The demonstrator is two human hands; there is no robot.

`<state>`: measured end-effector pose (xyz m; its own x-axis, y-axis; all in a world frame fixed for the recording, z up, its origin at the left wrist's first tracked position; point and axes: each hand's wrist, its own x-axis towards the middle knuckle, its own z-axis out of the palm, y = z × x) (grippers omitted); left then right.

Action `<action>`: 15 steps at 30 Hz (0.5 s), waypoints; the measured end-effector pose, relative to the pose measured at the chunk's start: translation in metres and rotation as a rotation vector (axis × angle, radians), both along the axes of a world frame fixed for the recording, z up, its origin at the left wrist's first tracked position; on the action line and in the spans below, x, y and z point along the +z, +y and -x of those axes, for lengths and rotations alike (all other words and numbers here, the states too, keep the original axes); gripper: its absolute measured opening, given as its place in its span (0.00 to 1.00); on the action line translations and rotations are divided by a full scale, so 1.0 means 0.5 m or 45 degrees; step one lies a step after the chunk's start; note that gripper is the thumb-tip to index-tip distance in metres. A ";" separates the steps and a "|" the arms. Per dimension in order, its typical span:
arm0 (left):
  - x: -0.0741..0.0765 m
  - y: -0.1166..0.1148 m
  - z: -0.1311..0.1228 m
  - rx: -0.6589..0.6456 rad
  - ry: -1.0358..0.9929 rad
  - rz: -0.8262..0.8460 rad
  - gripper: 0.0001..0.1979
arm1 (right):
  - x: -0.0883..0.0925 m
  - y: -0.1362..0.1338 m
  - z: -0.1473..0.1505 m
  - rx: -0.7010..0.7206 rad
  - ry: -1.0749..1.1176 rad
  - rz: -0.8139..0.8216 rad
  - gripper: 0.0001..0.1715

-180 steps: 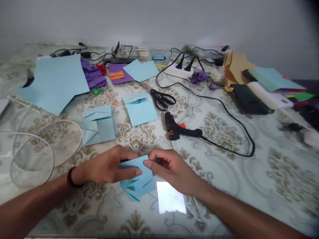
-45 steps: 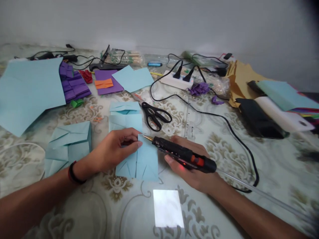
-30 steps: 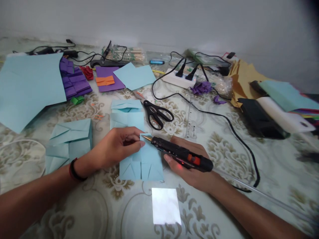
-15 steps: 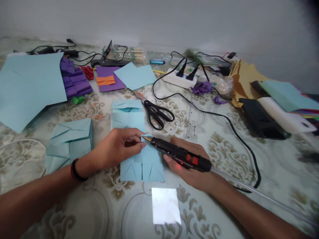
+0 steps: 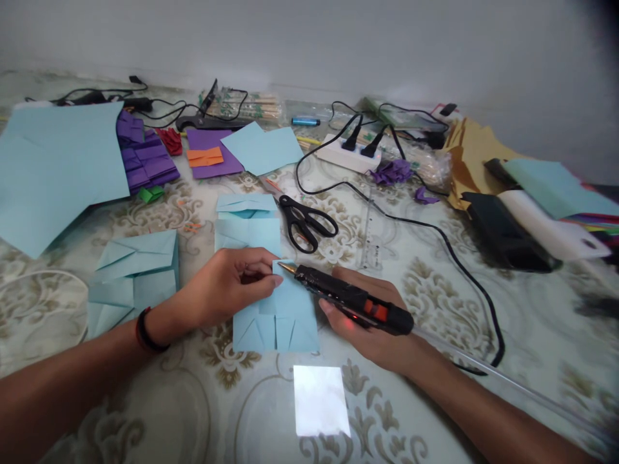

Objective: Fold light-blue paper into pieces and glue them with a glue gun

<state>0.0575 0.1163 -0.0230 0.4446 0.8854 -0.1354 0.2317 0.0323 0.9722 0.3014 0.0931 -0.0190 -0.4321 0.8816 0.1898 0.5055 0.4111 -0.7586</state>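
Observation:
In the middle of the table lies a folded light-blue paper point(image 5: 294, 306), creased near its lower edge. My left hand point(image 5: 236, 280) pinches its upper left edge between thumb and fingers. A black hot glue gun point(image 5: 355, 299) with a clear glue stick trailing from its back is gripped in my right hand point(image 5: 367, 322). Its brass tip points left and rests at the paper's top edge, close to my left fingertips; whether glue comes out I cannot tell. Behind my left hand is another folded light-blue paper point(image 5: 246, 222). Further folded blue paper point(image 5: 135, 277) lies beside my left forearm.
Black-handled scissors point(image 5: 309, 222) and a clear ruler point(image 5: 372, 235) lie beyond my hands. A black cord loops right from a white power strip point(image 5: 348, 154). Blue sheets point(image 5: 62, 161) and purple folded papers point(image 5: 149, 161) are at the left; a black-and-white tool point(image 5: 512, 232) lies right.
The glue gun has shifted very slightly to the right, its tip still at the paper's top edge. My left hand keeps its pinch in the same place.

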 end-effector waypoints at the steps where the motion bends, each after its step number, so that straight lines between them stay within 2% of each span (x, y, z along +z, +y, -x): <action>1: -0.001 0.000 0.001 0.006 -0.001 0.002 0.07 | 0.000 0.000 -0.001 -0.005 -0.010 -0.002 0.18; 7: 0.004 0.001 0.000 0.030 -0.015 0.012 0.08 | -0.008 0.000 -0.005 -0.006 0.010 -0.056 0.15; 15: 0.002 0.002 0.001 0.073 -0.031 0.017 0.09 | -0.002 -0.002 -0.005 -0.059 0.033 0.025 0.16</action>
<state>0.0569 0.1171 -0.0222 0.3963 0.9078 -0.1373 0.2053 0.0582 0.9770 0.3039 0.0919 -0.0199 -0.3860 0.9042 0.1831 0.5037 0.3728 -0.7793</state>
